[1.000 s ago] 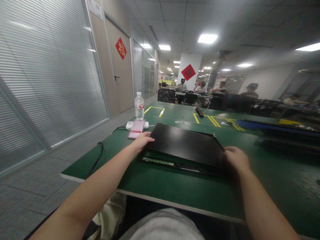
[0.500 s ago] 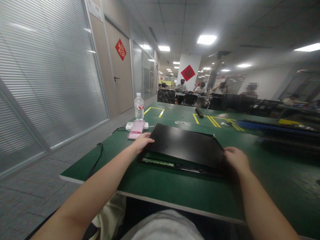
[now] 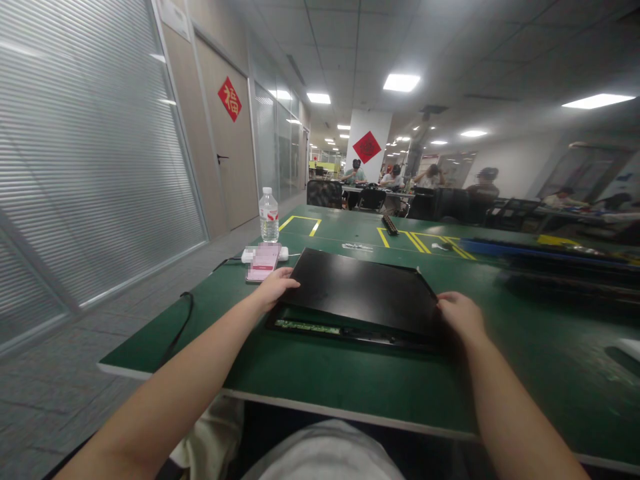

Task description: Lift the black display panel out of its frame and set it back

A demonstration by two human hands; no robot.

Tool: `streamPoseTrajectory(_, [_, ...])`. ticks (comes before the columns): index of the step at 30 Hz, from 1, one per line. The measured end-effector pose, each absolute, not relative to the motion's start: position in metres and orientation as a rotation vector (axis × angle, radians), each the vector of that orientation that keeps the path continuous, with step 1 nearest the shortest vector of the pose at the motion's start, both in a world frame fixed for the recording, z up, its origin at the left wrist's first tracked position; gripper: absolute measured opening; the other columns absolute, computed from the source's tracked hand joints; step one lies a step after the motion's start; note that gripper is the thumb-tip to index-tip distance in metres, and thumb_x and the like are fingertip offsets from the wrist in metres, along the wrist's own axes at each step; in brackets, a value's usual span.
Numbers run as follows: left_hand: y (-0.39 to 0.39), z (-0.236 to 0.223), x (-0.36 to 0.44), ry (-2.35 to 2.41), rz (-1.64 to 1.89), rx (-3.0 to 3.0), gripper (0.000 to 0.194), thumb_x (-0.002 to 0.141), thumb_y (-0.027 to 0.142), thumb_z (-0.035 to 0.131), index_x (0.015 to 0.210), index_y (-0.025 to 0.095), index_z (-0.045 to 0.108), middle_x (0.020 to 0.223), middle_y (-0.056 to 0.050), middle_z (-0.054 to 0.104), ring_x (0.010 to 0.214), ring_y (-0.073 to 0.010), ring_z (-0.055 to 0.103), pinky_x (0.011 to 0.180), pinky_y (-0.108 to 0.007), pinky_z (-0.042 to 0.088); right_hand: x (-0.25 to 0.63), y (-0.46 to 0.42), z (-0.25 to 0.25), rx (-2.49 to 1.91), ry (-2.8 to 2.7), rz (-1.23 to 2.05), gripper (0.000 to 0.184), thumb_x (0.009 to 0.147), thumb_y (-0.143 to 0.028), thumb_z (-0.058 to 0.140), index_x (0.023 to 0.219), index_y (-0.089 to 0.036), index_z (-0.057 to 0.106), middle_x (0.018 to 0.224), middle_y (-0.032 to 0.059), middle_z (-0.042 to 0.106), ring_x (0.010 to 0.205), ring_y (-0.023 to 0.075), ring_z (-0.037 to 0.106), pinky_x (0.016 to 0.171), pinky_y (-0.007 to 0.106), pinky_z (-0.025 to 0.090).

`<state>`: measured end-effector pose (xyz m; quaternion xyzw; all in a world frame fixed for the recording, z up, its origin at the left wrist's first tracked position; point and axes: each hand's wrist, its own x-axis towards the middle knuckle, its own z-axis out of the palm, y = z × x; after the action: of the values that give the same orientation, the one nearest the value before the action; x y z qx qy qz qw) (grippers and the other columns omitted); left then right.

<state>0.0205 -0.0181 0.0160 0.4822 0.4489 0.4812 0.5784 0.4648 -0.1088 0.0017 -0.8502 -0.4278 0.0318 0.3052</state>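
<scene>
A thin black display panel (image 3: 367, 287) is held by both my hands over the green table, tilted a little. My left hand (image 3: 277, 288) grips its left edge, thumb on top. At the right edge, the fingers of my right hand (image 3: 461, 312) are closed on the panel. Beneath it lies a black frame (image 3: 400, 339), its near side showing. A strip of green circuit board (image 3: 307, 327) sits along that near side, toward the left. The panel hides the rest of the frame.
Beyond my left hand are a phone (image 3: 263, 262), a white power strip (image 3: 249, 255) and a water bottle (image 3: 269, 217). A black cable (image 3: 184, 323) hangs over the left table edge. Blurred dark panels (image 3: 565, 277) are stacked at right. Several people sit at tables behind.
The whole view has shifted slightly, so things appear farther left. Both hands keep their hold on the display panel, which stays over the frame with little visible movement.
</scene>
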Motion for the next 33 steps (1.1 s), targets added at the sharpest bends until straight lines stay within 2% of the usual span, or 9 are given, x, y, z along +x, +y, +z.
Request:
streamPoseTrajectory(6, [-0.02, 0.018, 0.022, 1.073, 1.152, 1.148, 0.04, 0.051, 0.006, 0.073, 0.088, 0.016, 0.067, 0.082, -0.004, 0.076, 0.079, -0.023, 0.072, 0.076, -0.033, 0.057, 0.467, -0.108, -0.001, -2.25, -1.183, 0.098, 0.031, 0.078, -0.028, 0.054, 0.097, -0.024, 0.079, 0.093, 0.0083, 0.076, 0.091, 0.0256, 0.069, 0.074, 0.032, 0.049])
streamPoseTrajectory(14, [-0.02, 0.018, 0.022, 1.062, 1.144, 1.135, 0.04, 0.051, 0.005, 0.073, 0.09, 0.017, 0.067, 0.08, -0.004, 0.076, 0.079, -0.024, 0.073, 0.073, -0.033, 0.057, 0.469, -0.108, 0.0, -2.22, -1.122, 0.164, 0.03, 0.076, -0.031, 0.056, 0.094, -0.022, 0.078, 0.094, 0.0088, 0.077, 0.089, 0.0252, 0.069, 0.07, 0.031, 0.047])
streamPoseTrajectory(24, [-0.02, 0.017, 0.021, 1.078, 1.132, 1.143, 0.041, 0.054, 0.005, 0.072, 0.093, 0.017, 0.067, 0.081, -0.004, 0.075, 0.08, -0.0242, 0.073, 0.074, -0.034, 0.058, 0.476, -0.106, -0.003, -2.111, -1.045, 0.274, 0.036, 0.08, -0.041, 0.048, 0.089, -0.019, 0.076, 0.085, 0.0095, 0.077, 0.073, 0.0237, 0.067, 0.066, 0.033, 0.047])
streamPoseTrajectory(33, [-0.022, 0.018, 0.023, 1.097, 1.124, 1.164, 0.04, 0.054, 0.005, 0.072, 0.091, 0.017, 0.065, 0.079, -0.003, 0.074, 0.079, -0.023, 0.072, 0.075, -0.033, 0.057, 0.474, -0.106, -0.002, -2.145, -1.068, 0.264, 0.034, 0.08, -0.038, 0.049, 0.091, -0.021, 0.076, 0.089, 0.0077, 0.077, 0.084, 0.0255, 0.068, 0.071, 0.034, 0.045])
